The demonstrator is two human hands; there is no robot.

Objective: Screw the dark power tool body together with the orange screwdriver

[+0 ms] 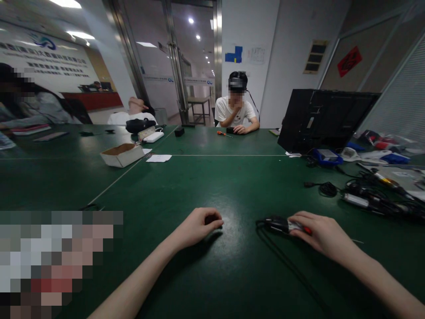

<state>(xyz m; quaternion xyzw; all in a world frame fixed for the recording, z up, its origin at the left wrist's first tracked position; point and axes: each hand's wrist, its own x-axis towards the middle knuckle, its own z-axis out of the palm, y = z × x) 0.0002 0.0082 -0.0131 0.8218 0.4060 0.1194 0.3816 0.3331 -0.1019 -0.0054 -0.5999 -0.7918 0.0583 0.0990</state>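
Note:
My right hand (318, 230) is over the table at the right, its fingers closed round the silver part of a black and silver corded device (277, 224). From the device's left end, a black cable (285, 257) loops down toward the table's front. Something red shows beneath the fingers, and a thin metal shaft (357, 241) sticks out beyond the wrist; I cannot tell whether they belong together. My left hand (201, 226) rests near the middle of the green table (232, 186). Its fingers curl in, thumb close to the fingertips, with nothing visible between them.
At the right lie tangled black cables and corded devices (365, 199), behind them a blue meter (327, 156) and a large black screen (322, 119). A cardboard box (122, 155) and paper (159, 158) lie left. Across sits a person (237, 110) near an orange screwdriver (222, 133).

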